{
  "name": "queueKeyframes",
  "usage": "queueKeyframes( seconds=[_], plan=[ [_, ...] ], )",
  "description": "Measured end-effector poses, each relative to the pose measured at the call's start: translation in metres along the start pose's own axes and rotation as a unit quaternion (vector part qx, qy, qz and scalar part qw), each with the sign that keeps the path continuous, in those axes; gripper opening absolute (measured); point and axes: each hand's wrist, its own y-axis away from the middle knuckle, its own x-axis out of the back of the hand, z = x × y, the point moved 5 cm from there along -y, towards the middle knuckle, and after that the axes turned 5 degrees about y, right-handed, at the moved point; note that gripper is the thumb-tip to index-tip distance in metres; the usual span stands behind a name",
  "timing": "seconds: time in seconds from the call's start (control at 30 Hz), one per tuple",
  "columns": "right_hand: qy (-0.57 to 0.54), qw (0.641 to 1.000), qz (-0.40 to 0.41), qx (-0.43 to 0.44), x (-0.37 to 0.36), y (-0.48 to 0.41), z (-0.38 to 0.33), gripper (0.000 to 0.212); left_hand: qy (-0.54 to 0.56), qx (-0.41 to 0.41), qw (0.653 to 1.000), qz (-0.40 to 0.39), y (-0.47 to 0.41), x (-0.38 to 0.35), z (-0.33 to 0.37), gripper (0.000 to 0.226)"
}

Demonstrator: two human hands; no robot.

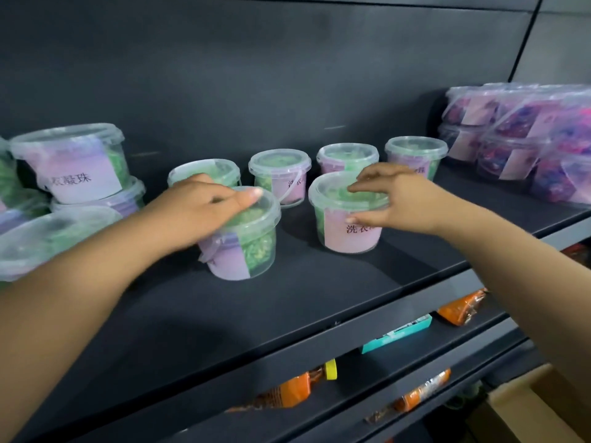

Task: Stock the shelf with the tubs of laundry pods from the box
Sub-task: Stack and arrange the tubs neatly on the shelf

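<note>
Two clear tubs of green laundry pods with lilac labels stand on the dark shelf (303, 282). My left hand (198, 212) lies over the lid of the nearer-left tub (246, 247), fingers curled round its rim. My right hand (393, 199) grips the other front tub (342, 225), fingers over the lid and thumb on its label. Behind them a row of several more green tubs (281, 177) stands along the back. The cardboard box (524, 407) shows at the bottom right corner.
Stacked green tubs (73, 167) crowd the shelf's left end. Bagged tubs of pink and purple pods (524, 148) fill its right end. Below, lower shelves hold orange packets (460, 308) and a teal box (399, 334).
</note>
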Motion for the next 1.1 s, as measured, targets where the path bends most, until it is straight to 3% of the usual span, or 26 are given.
queueKeyframes(
  seconds=[0.03,0.1,0.17,0.37,0.5,0.7,0.9,0.97,1.1],
  plan=[
    [-0.035,0.999,-0.011,-0.009,0.001,0.002,0.007,0.057,0.034,-0.008,0.999,-0.013,0.002,0.002,-0.009,0.043],
    [-0.080,0.996,-0.029,-0.021,-0.002,0.008,0.018,0.062,0.026,-0.027,0.997,-0.074,0.009,-0.003,-0.025,0.072],
    [-0.068,0.998,-0.014,-0.008,-0.006,0.013,0.019,0.066,-0.021,-0.041,0.995,-0.093,0.015,-0.009,-0.034,0.083],
    [0.107,0.987,0.121,-0.013,-0.014,0.011,0.013,0.067,-0.233,-0.059,0.968,0.070,0.021,-0.009,-0.010,0.101],
    [0.076,0.985,0.153,-0.012,-0.022,0.016,0.016,0.079,-0.101,-0.041,0.992,0.057,0.023,-0.008,-0.015,0.095],
    [-0.168,0.978,0.105,-0.069,-0.032,0.015,0.036,0.084,0.027,-0.025,0.999,-0.004,0.028,-0.013,-0.033,0.071],
    [-0.234,0.960,0.142,-0.062,-0.036,0.011,0.044,0.084,0.029,-0.033,0.984,0.171,0.027,-0.028,-0.023,0.074],
    [-0.260,0.953,0.131,-0.083,-0.036,0.013,0.042,0.088,0.017,-0.017,0.981,0.193,0.026,-0.033,-0.018,0.079],
    [-0.285,0.947,0.106,-0.106,-0.039,0.020,0.034,0.090,0.063,-0.002,0.994,0.085,0.028,-0.035,-0.023,0.074]
  ],
)
